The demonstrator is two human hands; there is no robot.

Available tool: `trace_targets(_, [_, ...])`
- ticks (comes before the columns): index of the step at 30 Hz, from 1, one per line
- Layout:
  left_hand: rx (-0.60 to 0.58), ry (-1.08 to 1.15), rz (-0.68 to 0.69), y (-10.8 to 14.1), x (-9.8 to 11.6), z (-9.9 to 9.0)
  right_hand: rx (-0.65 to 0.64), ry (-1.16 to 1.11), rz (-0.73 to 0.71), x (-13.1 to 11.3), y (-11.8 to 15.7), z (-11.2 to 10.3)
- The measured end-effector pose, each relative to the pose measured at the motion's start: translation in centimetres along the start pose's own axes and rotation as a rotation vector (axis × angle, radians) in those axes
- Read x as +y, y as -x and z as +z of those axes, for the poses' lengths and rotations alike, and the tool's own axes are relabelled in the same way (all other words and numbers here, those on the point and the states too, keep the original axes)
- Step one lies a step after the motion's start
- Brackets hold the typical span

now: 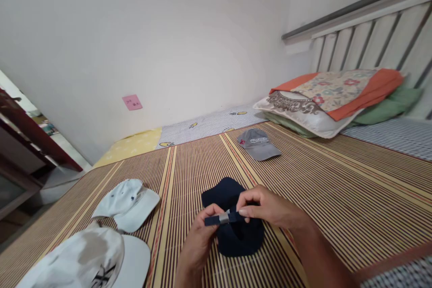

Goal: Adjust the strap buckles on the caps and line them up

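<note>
A dark navy baseball cap (239, 237) lies on the striped bamboo mat, right below my hands. Its back strap (212, 221), with a silver metal buckle (224, 218), is raised between them. My left hand (199, 236) pinches the strap by the buckle, thumb and forefinger closed on it. On the other side, the fingers of my right hand (261, 207) are closed on the strap just right of the buckle. Parts of the cap are hidden behind both hands.
To the left sit a white cap (126, 204) and a larger white cap with a dark logo (77, 258). A grey cap (258, 144) rests farther back. Pillows (303, 114) are stacked by the white headboard (364, 40). A pink note (132, 102) is on the wall.
</note>
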State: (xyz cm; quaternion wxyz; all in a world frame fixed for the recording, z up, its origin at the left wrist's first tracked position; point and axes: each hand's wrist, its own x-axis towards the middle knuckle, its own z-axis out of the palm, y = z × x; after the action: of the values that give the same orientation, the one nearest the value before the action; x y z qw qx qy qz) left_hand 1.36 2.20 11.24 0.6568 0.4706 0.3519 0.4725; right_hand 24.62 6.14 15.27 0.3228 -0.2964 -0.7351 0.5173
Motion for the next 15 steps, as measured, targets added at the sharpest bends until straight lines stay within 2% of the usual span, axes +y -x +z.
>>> trace_targets(7, [0.046,0.043,0.044,-0.16,0.08,0.45,0.080,0.075,0.046,-0.53,-0.23,0.30])
trace_targets(15, [-0.022,0.049,0.055,-0.21,-0.48,0.06,0.115,0.098,0.045,-0.52,-0.49,0.96])
